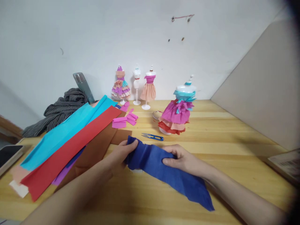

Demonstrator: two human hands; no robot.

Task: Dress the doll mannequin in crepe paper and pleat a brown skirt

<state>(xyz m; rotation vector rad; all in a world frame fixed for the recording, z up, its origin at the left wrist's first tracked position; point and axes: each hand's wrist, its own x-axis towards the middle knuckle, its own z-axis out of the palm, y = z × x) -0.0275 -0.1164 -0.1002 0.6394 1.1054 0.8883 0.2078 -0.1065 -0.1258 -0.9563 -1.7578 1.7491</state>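
Head view: the left hand [123, 153] is closed, thumb on top, on the left end of a dark blue strip [152, 159]; the right hand [181, 160] is partly curled, pinching its upper edge near the middle. At the far right, a flat object [287, 164] carries printed marks too blurred to read. The strip, matt and creased, is bunched at its left end and slants to a point at the near right, over the worktop [234, 150], nearer than the blue-handled snips [152, 137].
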